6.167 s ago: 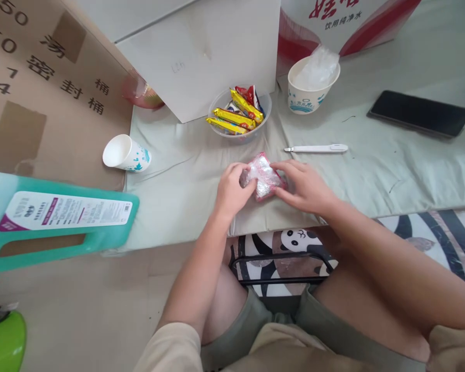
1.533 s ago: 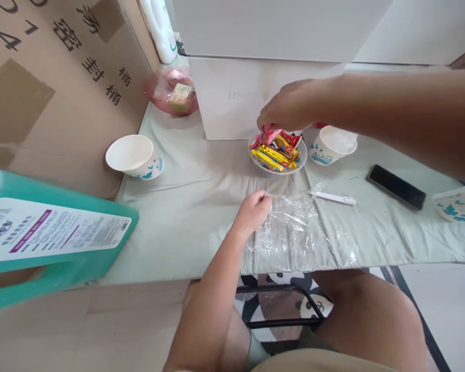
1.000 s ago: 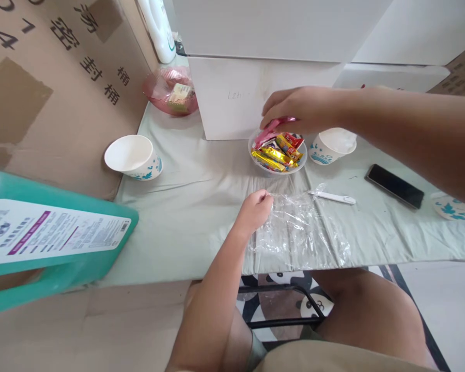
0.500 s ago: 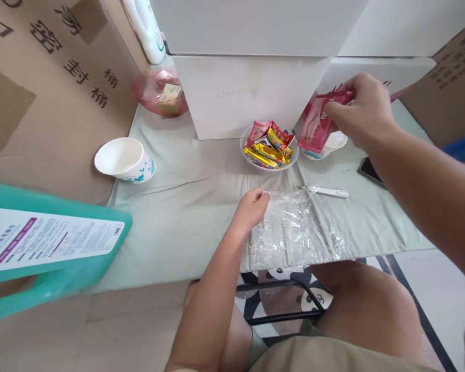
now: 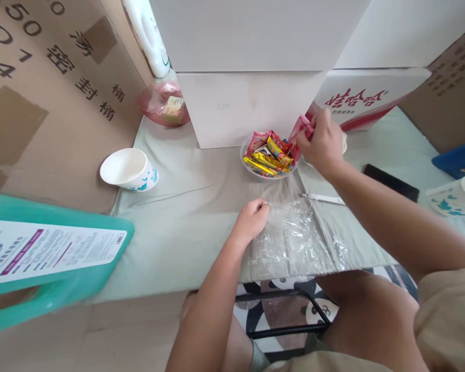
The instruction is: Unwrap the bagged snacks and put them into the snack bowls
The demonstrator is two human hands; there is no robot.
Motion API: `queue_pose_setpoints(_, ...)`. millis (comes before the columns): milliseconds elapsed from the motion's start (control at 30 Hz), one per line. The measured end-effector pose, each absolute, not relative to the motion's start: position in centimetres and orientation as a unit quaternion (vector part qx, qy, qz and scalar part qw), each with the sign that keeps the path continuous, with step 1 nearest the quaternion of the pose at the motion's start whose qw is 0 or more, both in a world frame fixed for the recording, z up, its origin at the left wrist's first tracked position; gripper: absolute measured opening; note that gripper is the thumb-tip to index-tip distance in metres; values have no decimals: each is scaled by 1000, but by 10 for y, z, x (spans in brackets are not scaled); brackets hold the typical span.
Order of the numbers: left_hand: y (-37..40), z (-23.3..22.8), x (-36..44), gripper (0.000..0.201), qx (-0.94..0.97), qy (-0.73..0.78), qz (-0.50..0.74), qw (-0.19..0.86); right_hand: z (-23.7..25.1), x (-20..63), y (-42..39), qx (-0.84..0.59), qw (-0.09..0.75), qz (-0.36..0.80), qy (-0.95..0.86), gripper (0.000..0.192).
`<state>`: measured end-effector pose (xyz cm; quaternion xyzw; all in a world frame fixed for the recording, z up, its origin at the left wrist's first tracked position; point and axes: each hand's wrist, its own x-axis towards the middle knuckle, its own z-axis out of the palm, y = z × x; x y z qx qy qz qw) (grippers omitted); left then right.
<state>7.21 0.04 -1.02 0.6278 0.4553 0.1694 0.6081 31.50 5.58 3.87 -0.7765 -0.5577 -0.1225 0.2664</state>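
The left hand pinches the edge of a crinkled clear plastic sheet lying flat on the pale green cloth-covered tabletop. The right hand grips a pink snack packet beside a clear bowl of wrapped snacks.

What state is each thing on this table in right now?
Left hand: pinching the plastic wrap's corner.
Plastic wrap: spread flat, crinkled.
Right hand: grip closed on a pink packet.
Pink packet: lifted beside the bowl.
Bowl: holding snack packets.
Paper cup: tipped, empty.
Phone: screen dark.
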Motion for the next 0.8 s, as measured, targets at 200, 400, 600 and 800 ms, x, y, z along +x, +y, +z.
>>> queue_pose_setpoints(200, -2, -7, 68, 25, 616, 460, 163, 618, 21, 293, 39, -806, 217, -76, -546, 14)
queue_pose_setpoints(400, -3, -10, 68, 26, 620, 456, 181, 613, 31, 286, 24, -793, 172, -69, -581, 30)
queue_pose_setpoints(600, 11, -1, 59, 23, 614, 447, 207, 617, 52, 285, -14, -766, 223, -46, -601, 26)
queue_pose_setpoints(800, 23, 1, 35, 37, 655, 443, 186, 583, -5, 278, -95, -717, 392, -5, -577, 22)
